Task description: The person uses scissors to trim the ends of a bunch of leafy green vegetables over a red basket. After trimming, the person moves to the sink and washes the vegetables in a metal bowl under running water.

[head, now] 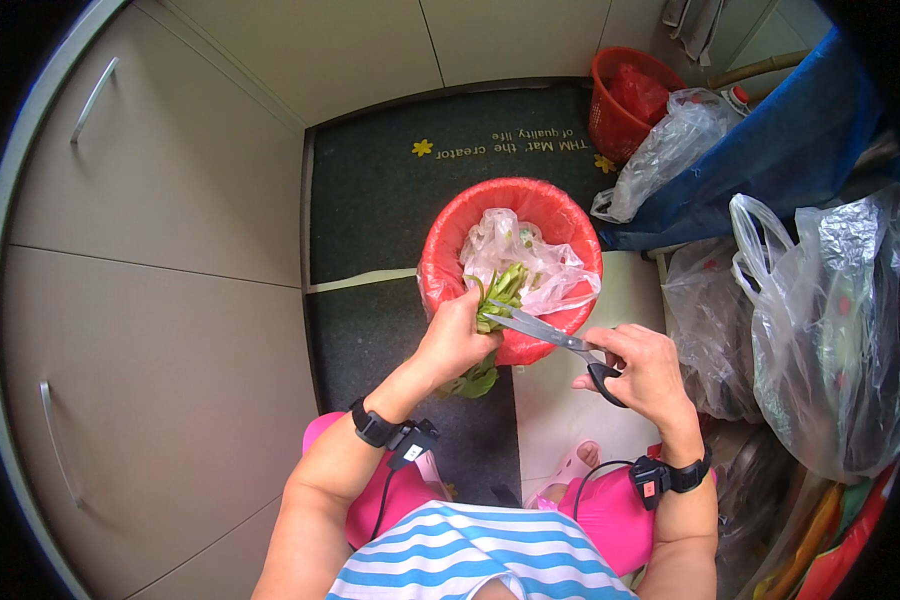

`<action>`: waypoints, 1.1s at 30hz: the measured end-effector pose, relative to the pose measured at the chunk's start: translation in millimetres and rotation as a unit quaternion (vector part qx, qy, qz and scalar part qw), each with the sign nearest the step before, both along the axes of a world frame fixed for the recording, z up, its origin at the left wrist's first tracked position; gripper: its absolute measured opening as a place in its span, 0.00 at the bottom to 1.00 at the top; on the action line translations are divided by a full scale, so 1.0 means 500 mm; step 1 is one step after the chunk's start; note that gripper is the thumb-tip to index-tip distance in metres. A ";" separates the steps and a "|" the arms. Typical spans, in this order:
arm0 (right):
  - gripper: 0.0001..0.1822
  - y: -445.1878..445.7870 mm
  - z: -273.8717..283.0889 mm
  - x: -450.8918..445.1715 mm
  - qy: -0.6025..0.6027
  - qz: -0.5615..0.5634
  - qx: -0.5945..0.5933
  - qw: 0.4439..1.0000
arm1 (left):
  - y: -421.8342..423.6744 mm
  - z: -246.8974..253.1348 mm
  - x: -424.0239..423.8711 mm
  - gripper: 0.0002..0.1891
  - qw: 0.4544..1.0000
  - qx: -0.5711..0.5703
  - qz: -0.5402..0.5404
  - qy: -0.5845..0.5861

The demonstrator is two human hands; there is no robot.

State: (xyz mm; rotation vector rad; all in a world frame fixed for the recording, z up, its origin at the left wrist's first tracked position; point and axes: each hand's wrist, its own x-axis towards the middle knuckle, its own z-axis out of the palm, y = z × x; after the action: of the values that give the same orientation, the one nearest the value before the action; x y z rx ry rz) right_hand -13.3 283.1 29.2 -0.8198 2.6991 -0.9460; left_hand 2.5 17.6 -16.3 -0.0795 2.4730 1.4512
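Observation:
A bunch of leafy green vegetables (pixel 504 289) is gripped in my left hand (pixel 456 334), its pale green stems pointing away from me. The leaves hang below that hand. My right hand (pixel 645 367) holds a pair of scissors (pixel 544 330) by black handles. Their blades are parted, with the tips at the stems near my left fingers. Under the stems stands a bin with a red plastic liner (pixel 444 225) over its rim. Crumpled clear plastic bags (pixel 499 244) and a few green scraps lie inside it.
Cabinet doors (pixel 157 360) with metal handles line the left. A dark floor mat (pixel 375 187) bearing writing lies under the bin. At the back right are a red basket (pixel 619 112) and a blue sheet (pixel 765 157). Plastic bags (pixel 810 337) crowd the right side.

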 end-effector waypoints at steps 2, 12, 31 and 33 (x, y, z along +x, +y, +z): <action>0.25 0.000 0.003 0.001 -0.006 -0.002 0.006 1.000 | 0.000 0.000 0.001 0.20 1.000 -0.008 0.002 -0.019; 0.24 -0.001 0.008 0.004 -0.134 0.004 -0.024 0.991 | -0.008 -0.001 0.001 0.21 0.999 -0.010 -0.017 -0.040; 0.20 0.006 0.014 0.005 -0.245 0.021 -0.027 0.969 | -0.017 -0.031 -0.006 0.17 0.986 0.003 -0.075 -0.151; 0.20 0.006 0.014 0.005 -0.255 0.020 -0.028 0.966 | -0.018 -0.032 -0.006 0.17 0.985 -0.006 -0.082 -0.150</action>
State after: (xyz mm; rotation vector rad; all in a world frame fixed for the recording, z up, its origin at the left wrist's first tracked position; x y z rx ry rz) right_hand -10.8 286.3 36.3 -0.5419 2.2137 -1.0564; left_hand -0.7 8.5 -32.1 -0.0880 2.1897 1.2537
